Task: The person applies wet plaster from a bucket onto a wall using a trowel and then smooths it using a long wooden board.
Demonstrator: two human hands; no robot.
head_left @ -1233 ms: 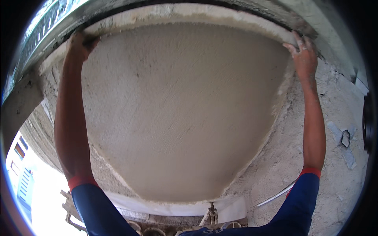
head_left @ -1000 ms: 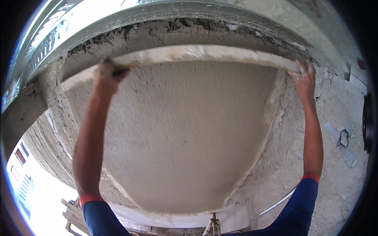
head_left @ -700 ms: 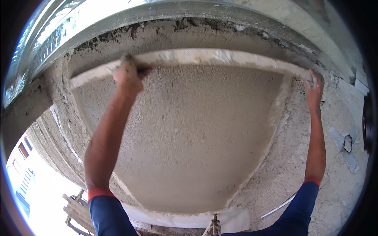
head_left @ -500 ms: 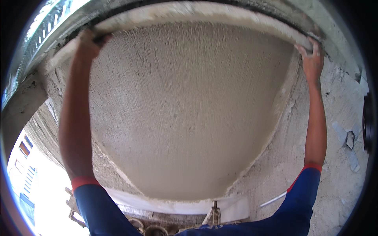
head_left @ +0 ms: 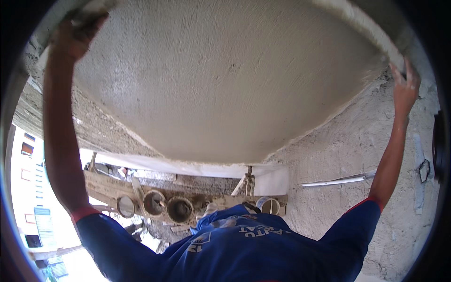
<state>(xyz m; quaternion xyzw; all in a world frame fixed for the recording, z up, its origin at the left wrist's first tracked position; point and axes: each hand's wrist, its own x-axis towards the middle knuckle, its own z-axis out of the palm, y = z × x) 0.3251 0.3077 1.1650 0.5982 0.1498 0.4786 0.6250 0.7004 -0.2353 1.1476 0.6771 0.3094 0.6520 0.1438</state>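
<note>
A long, pale, plaster-smeared straightedge (head_left: 365, 22) runs across a panel of wet grey plaster (head_left: 225, 89). Its middle lies beyond the top of the picture, so only its right part and a bit at the left show. At the upper left, my left hand (head_left: 77, 40), blurred, grips the left end. My right hand (head_left: 406, 88) holds the other end at the upper right, fingers closed around it. Both arms are raised and spread wide. Fine ridges and small pits mark the plaster, and its lower border is ragged.
Below stands a plank platform (head_left: 101, 186) carrying several buckets, including a mortar-smeared bucket (head_left: 180, 222) and a white bucket (head_left: 277, 207) to the right. A white strip (head_left: 333, 181) lies against the rough wall (head_left: 338, 145) on the right. Bright buildings (head_left: 37, 188) show at left.
The view has tipped downward, bringing the platform and buckets in. My hands are farther apart in the picture, and most of the straightedge has slipped past the top edge. Both hands keep their hold.
</note>
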